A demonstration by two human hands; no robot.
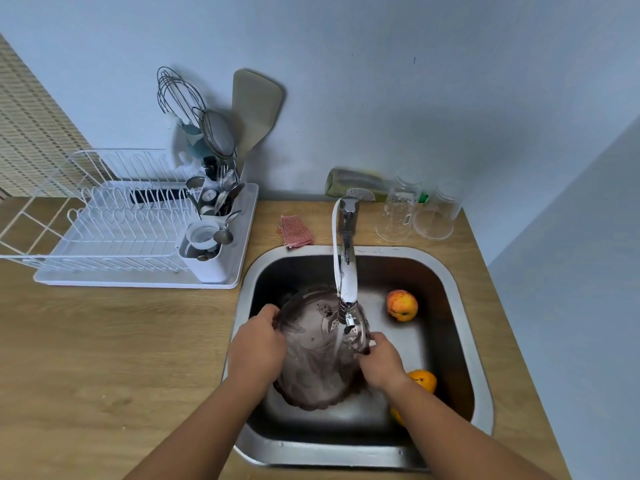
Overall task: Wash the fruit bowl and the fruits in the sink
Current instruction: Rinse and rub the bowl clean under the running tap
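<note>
A clear, purple-tinted glass fruit bowl (318, 355) is held tilted in the steel sink (460, 306), under water running from the tap (346, 282). My left hand (258, 348) grips the bowl's left rim. My right hand (381, 363) holds its right rim. A red-orange fruit (401, 305) lies at the sink's back right. An orange (424, 380) lies by my right wrist, and part of another orange fruit (396, 416) shows under my right forearm.
A white dish rack (114, 223) with a cutlery holder stands on the wooden counter to the left. A pink scrubbing cloth (296, 231) lies behind the sink. Two upturned clear glasses (417, 209) and a soap bottle (360, 185) stand at the back right.
</note>
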